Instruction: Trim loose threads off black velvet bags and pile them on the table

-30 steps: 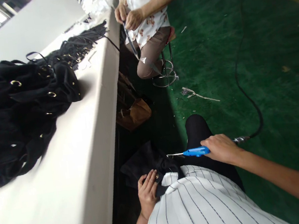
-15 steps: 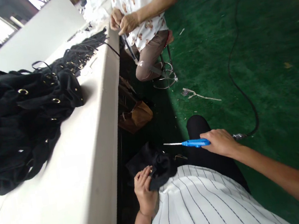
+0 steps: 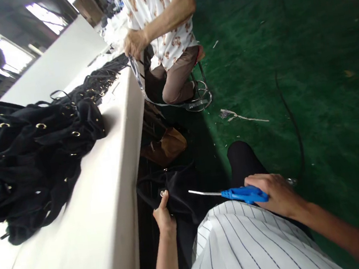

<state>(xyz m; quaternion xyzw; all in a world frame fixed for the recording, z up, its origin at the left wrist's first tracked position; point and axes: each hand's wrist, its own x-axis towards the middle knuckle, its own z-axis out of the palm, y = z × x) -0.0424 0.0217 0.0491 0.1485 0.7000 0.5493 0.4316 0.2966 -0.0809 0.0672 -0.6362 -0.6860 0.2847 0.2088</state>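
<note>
My left hand (image 3: 164, 216) grips the edge of a black fabric bag (image 3: 182, 191), its thumb beside a metal eyelet. The bag hangs over my lap by the table's side; its lower part blends into the dark. My right hand (image 3: 275, 193) is wrapped around a blue air blow gun (image 3: 245, 194). Its thin metal nozzle points left, toward the bag, with a gap between tip and cloth as far as I can see.
A pile of black bags with brass eyelets (image 3: 36, 149) lies on the white table (image 3: 113, 183). Beyond, a co-worker (image 3: 163, 35) sits on a stool, handling a strip. A brown bag (image 3: 168, 147) sits below the table edge. An air hose (image 3: 292, 119) trails over the green floor.
My left hand has shifted left and spread the bag out flatter, with the thumb now by an eyelet. The blow gun has moved lower in view and tilted. The co-worker's hands have moved left.
</note>
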